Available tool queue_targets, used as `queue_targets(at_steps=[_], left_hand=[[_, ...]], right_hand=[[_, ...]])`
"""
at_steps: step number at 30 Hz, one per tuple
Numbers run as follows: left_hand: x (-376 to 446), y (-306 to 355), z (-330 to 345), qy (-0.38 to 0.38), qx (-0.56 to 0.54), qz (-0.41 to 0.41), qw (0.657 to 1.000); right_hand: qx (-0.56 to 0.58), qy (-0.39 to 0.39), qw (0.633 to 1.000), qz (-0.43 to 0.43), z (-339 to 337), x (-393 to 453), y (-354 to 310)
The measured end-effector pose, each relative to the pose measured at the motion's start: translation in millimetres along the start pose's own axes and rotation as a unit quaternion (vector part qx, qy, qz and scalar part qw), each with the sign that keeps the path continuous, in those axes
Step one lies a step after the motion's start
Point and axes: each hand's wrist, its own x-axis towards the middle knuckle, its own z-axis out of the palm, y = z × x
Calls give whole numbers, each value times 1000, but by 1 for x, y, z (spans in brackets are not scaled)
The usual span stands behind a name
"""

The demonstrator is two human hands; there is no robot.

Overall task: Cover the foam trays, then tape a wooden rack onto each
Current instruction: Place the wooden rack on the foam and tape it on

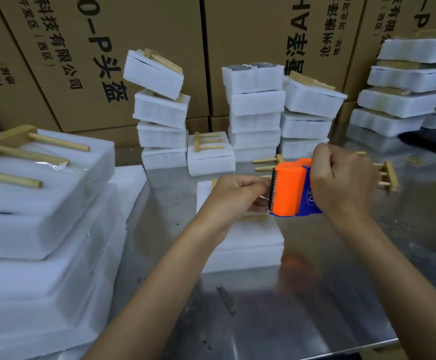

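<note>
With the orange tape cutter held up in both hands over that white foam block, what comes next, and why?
Probably pull out a length of tape: the left hand pinches at the toothed edge of the tape dispenser, which the right hand grips, above the foam tray.

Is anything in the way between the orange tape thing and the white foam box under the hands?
Nothing visible blocks it. The tape dispenser, gripped by the right hand, hangs just above the foam tray. Only the left hand is there, its fingers pinching the clear tape at the blade.
</note>
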Motion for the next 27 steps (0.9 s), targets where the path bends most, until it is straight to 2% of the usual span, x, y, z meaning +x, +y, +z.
queue_targets(at_steps=[4,12,15,17,20,23,25,27], left_hand=[[2,0,-4,44,21,21,999],[5,-4,-2,80,31,64,994],[11,-7,0,121,39,70,989],[15,-8,-3,149,32,76,985],[15,-6,-21,171,-40,87,981],[14,-2,-66,238,-116,77,961],[11,-6,-99,281,-173,56,942],[7,-15,-114,288,-201,25,936]], right_hand=[[-5,-8,1000,-8,2,1,-5],[-26,-20,999,-22,10,7,-6],[-36,-71,997,-23,21,10,-3],[-82,-102,989,-62,26,14,4],[-139,-128,976,-112,29,24,21],[-148,-142,978,-45,29,43,41],[-193,-175,965,-8,26,55,59],[-228,-220,949,-1,21,64,74]])
